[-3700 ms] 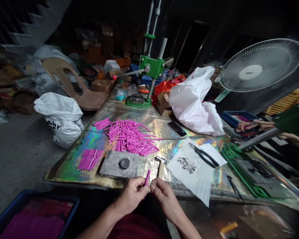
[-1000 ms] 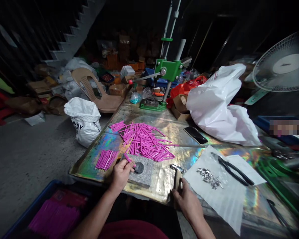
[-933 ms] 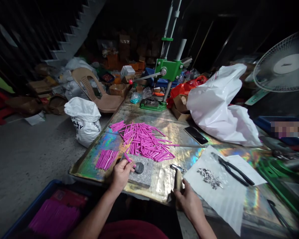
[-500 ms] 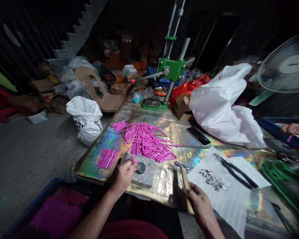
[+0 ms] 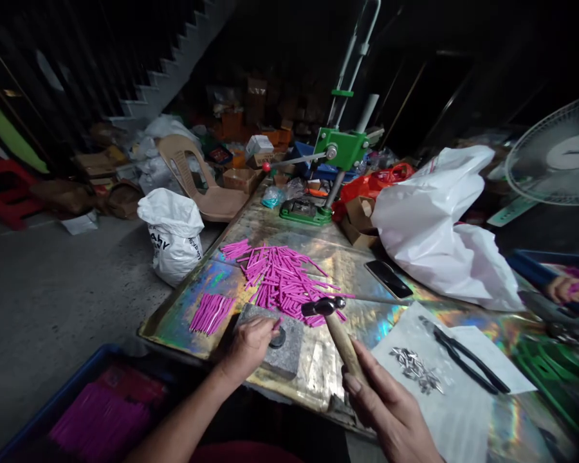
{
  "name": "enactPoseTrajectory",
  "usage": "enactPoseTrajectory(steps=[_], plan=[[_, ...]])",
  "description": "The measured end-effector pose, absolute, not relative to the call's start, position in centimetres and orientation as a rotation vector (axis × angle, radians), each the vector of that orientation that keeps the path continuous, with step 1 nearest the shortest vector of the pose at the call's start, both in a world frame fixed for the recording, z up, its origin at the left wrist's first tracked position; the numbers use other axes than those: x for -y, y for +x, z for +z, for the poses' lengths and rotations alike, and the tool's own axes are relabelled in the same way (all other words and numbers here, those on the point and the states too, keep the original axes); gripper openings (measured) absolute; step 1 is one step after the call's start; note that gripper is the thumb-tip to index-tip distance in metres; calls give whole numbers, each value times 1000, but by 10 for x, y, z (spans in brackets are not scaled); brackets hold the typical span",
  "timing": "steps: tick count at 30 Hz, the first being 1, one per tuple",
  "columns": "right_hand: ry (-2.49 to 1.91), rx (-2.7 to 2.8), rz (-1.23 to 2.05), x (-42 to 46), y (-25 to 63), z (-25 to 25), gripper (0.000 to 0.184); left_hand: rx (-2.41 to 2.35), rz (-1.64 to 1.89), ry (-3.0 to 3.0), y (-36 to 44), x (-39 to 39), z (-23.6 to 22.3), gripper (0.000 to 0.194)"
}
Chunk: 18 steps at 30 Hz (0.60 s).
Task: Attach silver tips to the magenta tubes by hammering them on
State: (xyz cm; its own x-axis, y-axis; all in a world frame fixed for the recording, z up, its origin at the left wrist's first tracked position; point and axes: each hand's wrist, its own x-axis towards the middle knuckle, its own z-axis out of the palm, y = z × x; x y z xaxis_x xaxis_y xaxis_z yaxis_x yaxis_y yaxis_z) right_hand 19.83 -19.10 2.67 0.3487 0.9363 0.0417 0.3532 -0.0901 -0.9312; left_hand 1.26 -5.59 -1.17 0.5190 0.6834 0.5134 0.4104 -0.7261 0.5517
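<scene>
My left hand (image 5: 251, 344) is closed around a short pink stick (image 5: 278, 323), its end poking out beside a round dark metal piece (image 5: 276, 337) on a grey stone block (image 5: 289, 360). In my right hand (image 5: 383, 399) is a ball-peen hammer (image 5: 340, 341), gripped by its wooden handle; the head is raised off the table, right of the block. A loose heap of pink sticks (image 5: 284, 276) lies just beyond the block. A neat row of them (image 5: 212, 314) sits to its left. Small silver metal pieces (image 5: 415, 370) are piled on white paper (image 5: 463, 411) at the right.
Black-handled pliers (image 5: 468, 360) and a phone (image 5: 388, 278) lie on the right. Farther back stand a green hand press (image 5: 340, 148) and a large white plastic bag (image 5: 434, 218). A blue crate (image 5: 43, 411) with pink sticks is at lower left. Another person's hand (image 5: 572, 288) shows far right.
My right hand has lifted the hammer off the table and brought its head up and left. The left hand has turned over the block, lowering the pink stick. The whole view has shifted slightly.
</scene>
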Motion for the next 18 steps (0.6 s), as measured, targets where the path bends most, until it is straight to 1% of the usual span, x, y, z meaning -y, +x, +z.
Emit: enactPoseTrajectory(steps=[5,7,10,13,18], plan=[[-1662,1590,674,179,197,64,42,-945,1016,2438,13,58,-10,24],[-1655,1675,619,180,199,83,42,-944,1000,2431,13,58,-9,24],[-1604,1667,448,186,202,104,44,-922,989,2412,14,59,-9,24],[-1643,1618,330,184,203,105,44,-920,995,2419,15,59,-12,25],[-1654,1840,455,176,202,102,39,-950,1002,2436,16,58,-18,26]])
